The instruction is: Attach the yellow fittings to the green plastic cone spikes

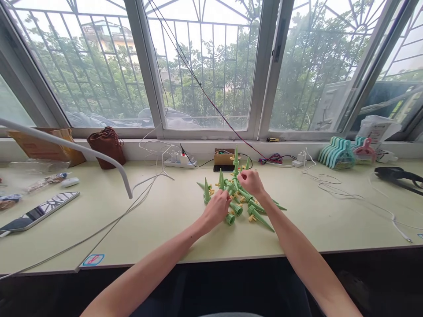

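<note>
Green plastic plant watering spikes with small yellow valves lie in a loose pile (236, 209) in front of me. My left hand (217, 208) is closed at the near left of the pile, fingers pinched against the green parts; what they hold is hidden. My right hand (251, 182) is curled into a closed grip at the far right of the pile. At its fingertips an upright watering spike (235, 164) points upward, and the fingers meet its lower end. Left of my left hand, another spike (206, 193) stands tip up. One more spike (261, 219) lies beneath my right forearm.
Behind the pile are a small cardboard box (224, 156) and a dark phone (224, 168). A power strip (180, 162), brown pouch (106, 147) and teal hangers (336, 153) line the sill. White cables (132, 204) cross the left tabletop near a tablet (41, 212).
</note>
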Demonstrator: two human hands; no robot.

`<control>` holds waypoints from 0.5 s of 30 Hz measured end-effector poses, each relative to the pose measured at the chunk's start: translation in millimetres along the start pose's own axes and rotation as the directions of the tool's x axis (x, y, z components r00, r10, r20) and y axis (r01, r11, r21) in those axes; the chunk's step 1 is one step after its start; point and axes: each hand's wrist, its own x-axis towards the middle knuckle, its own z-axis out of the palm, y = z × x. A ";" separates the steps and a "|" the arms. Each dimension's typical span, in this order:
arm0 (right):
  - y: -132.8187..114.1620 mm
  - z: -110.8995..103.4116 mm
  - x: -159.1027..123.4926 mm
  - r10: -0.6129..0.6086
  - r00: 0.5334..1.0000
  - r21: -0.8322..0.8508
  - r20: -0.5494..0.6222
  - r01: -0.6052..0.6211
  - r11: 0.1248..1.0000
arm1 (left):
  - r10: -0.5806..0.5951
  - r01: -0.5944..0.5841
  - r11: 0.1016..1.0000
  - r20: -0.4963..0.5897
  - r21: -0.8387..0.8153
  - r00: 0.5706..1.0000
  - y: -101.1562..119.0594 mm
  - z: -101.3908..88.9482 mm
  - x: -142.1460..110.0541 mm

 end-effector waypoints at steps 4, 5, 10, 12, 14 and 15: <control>-0.6 2.7 -2.4 -0.035 0.991 -0.020 0.127 0.037 0.999 | 0.004 -0.004 1.000 -0.003 -0.026 1.000 -2.6 2.7 -3.0; -1.5 3.3 -3.1 -0.047 0.986 -0.022 0.157 0.051 0.998 | 0.005 -0.005 0.999 -0.010 -0.037 1.000 -3.9 4.0 -3.4; -6.3 0.7 -2.9 -0.072 0.986 -0.003 0.150 0.074 0.997 | -0.005 0.000 0.997 -0.058 -0.083 0.998 -11.4 9.5 -2.0; -5.9 -3.8 -0.9 -0.030 0.999 -0.002 0.019 0.031 1.000 | -0.013 0.007 0.995 -0.054 -0.104 0.998 -13.1 10.4 -1.1; -3.0 -9.1 1.3 0.028 0.993 -0.011 -0.114 -0.029 1.000 | -0.026 0.020 0.992 -0.048 -0.124 0.999 -14.3 11.2 -0.7; -0.7 -11.6 2.4 0.053 0.984 -0.025 -0.169 -0.058 0.998 | -0.033 0.026 0.991 -0.046 -0.131 0.998 -14.8 11.6 -0.7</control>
